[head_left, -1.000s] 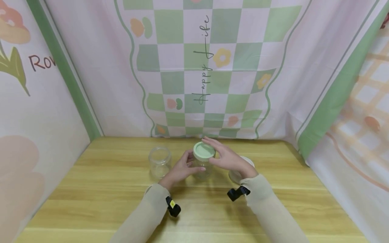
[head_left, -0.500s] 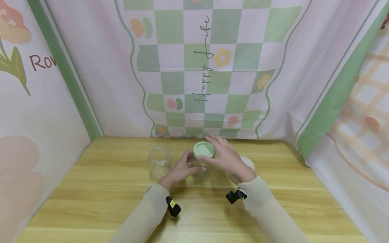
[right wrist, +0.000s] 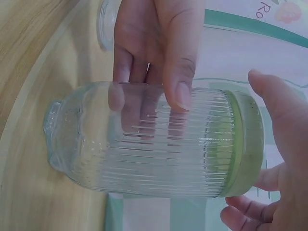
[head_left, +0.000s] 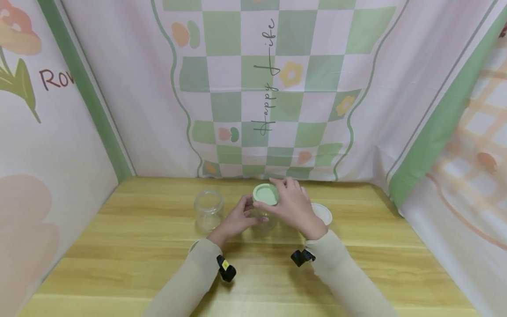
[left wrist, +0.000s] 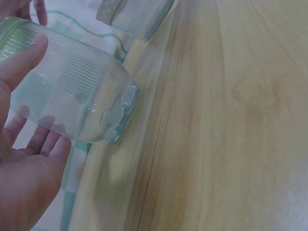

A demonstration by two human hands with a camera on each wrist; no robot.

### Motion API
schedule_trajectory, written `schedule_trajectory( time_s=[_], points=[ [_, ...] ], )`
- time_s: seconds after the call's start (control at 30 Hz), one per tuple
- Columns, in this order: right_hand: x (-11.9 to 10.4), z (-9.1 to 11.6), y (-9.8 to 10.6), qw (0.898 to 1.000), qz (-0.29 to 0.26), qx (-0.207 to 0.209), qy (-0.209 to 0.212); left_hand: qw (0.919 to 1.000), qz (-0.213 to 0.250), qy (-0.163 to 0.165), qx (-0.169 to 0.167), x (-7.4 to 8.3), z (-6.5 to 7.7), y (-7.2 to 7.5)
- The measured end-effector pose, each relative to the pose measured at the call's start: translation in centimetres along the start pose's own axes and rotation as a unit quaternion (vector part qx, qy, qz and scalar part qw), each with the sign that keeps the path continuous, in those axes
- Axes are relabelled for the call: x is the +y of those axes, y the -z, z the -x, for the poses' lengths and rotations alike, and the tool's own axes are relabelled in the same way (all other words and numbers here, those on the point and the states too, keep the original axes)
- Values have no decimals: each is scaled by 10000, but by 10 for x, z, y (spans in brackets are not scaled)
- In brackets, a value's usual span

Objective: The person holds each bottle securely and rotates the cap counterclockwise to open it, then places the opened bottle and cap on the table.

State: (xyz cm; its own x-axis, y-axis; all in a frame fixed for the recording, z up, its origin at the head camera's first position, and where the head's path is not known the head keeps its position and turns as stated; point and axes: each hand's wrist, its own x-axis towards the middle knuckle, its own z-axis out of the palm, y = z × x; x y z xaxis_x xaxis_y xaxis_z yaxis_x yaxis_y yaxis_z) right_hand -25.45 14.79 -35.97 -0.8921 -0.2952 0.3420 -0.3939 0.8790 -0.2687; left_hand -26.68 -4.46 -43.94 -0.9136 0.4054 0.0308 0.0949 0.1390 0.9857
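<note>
A clear ribbed glass jar [right wrist: 144,159] with a pale green lid [head_left: 266,194] stands between both hands near the back of the table. My left hand [head_left: 239,218] grips the jar's side, with the thumb in front and the fingers behind the glass, as the left wrist view [left wrist: 62,86] of the jar also shows. Around the lid curl the fingers of my right hand [head_left: 295,207], thumb at the near edge and fingertips at the far edge. In the right wrist view that thumb [right wrist: 269,89] lies close beside the lid; whether it touches is unclear.
To the left stands a clear jar [head_left: 208,213] without a lid. Behind my right wrist, a jar with a white lid [head_left: 322,214] is partly hidden. A pale round edge [head_left: 192,246] peeks out beside my left sleeve. A patterned curtain [head_left: 261,97] hangs behind the wooden table [head_left: 138,246].
My right hand has turned and come in around the green lid, its thumb sliding left along the near edge. The left hand and the jar stay in place.
</note>
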Motion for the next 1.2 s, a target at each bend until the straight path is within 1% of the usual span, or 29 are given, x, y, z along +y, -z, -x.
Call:
schedule_trajectory(
  time_s=[0.2, 0.47, 0.8, 0.93, 1.1, 1.2],
  points=[
    [1, 0, -3, 10000, -26, -14, -53, 10000, 37, 14, -10, -2, -2, 0],
    [2, 1, -7, 9990, -420, -1, -126, 10000, -55, -49, -14, -2, -3, -1],
    [4, 0, -8, 9975, -700, 13, 33, 10000, 39, -77, -26, -2, -2, 1],
    [6, -1, -7, 9955, -946, -57, 70, 10000, 33, -62, 1, -1, -2, 1],
    [12, -2, -7, 9891, -1451, -242, 38, 10000, -9, -43, -12, 1, -1, 0],
    [15, -2, -6, 9860, -1633, -325, 90, 10000, 45, -43, -35, 1, 0, 0]
  ],
)
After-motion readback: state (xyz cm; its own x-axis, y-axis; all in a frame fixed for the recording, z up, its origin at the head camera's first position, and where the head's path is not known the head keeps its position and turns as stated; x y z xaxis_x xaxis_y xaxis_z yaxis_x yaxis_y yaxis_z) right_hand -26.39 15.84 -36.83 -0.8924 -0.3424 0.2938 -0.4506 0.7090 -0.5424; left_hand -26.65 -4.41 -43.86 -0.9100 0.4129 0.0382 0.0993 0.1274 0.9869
